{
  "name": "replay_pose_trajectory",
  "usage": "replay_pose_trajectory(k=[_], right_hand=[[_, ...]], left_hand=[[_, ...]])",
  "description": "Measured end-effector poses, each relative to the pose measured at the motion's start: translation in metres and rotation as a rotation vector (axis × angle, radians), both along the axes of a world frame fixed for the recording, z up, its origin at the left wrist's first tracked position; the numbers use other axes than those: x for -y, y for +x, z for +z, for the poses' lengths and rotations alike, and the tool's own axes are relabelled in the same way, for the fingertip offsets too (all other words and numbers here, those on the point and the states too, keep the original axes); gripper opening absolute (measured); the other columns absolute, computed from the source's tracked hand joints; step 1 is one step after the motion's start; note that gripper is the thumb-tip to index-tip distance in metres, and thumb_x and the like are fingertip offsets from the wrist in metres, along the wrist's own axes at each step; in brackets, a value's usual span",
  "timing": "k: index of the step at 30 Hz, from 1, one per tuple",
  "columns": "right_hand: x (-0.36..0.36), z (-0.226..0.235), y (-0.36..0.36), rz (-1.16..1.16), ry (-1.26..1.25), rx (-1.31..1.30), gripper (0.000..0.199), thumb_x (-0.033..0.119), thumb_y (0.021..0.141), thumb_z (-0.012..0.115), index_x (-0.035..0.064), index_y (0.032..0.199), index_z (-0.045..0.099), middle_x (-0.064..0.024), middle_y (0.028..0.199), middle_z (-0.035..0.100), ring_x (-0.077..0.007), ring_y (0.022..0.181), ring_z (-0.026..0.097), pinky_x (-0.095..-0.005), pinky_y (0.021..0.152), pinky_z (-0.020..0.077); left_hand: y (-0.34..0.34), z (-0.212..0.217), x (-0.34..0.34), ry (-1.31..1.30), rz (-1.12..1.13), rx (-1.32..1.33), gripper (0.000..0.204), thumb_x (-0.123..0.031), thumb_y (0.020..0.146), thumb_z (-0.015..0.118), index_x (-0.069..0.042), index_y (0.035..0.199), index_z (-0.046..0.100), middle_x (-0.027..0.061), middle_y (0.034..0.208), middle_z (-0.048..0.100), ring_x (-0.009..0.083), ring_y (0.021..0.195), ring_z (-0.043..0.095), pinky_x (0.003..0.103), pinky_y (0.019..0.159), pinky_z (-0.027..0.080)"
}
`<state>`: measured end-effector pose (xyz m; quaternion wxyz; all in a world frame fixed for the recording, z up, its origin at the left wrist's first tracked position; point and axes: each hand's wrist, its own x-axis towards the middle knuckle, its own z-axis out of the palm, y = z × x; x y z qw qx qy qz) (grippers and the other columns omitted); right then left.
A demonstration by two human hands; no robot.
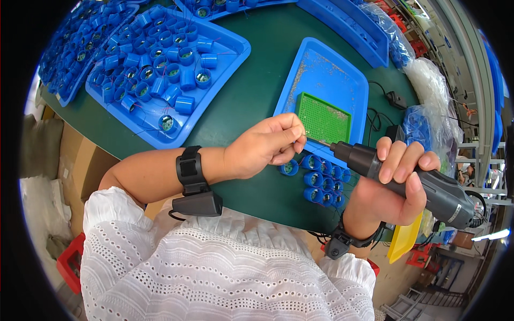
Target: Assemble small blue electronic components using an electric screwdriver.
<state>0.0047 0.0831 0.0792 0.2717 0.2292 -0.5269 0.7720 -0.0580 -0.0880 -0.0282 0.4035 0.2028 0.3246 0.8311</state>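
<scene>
My right hand (402, 174) is wrapped round a dark grey electric screwdriver (441, 195), whose bit points left. The tip of that bit meets the fingertips of my left hand (270, 140). Those fingers are pinched together, and whatever sits between them is too small to make out. Just beyond them a green perforated screw tray (324, 120) lies in a shallow blue tray (334, 67) sprinkled with tiny screws. Below my hands stand several blue round cups (324, 184) in rows, with circuit boards and thin wires inside. A single blue cup (289, 168) is set apart to their left.
A large blue tray (235, 48) at the left carries many blue cups, and more trays of them fill the far left. Along the back lies a long blue bin (350, 29). Clear plastic bags (428, 85), black cables and a yellow tray (404, 238) are at the right.
</scene>
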Motion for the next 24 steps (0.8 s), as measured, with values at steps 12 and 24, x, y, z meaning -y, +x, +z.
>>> replay_pose_trajectory(k=[12,24], right_hand=[[-0.003,-0.002,0.001,0.048,0.024,-0.002,0.025,0.009,0.077,0.052,0.0078,0.102,0.046,-0.0056,0.072,0.05,-0.0171,0.057,0.052,-0.0373,0.068,0.0393],[-0.002,-0.001,-0.001,0.134,0.091,-0.016,0.025,0.007,0.076,0.053,0.0076,0.1,0.046,-0.0062,0.071,0.05,-0.0171,0.055,0.051,-0.0363,0.067,0.0402]], left_hand=[[0.001,0.001,0.001,-0.032,-0.033,-0.001,0.02,-0.024,0.098,0.041,-0.007,0.089,0.048,0.0023,0.081,0.05,0.0059,0.055,0.034,0.018,0.049,0.029],[-0.001,0.0,0.001,-0.042,-0.079,-0.036,0.02,-0.023,0.097,0.044,-0.006,0.086,0.048,0.0029,0.079,0.049,0.0061,0.055,0.034,0.018,0.049,0.029]])
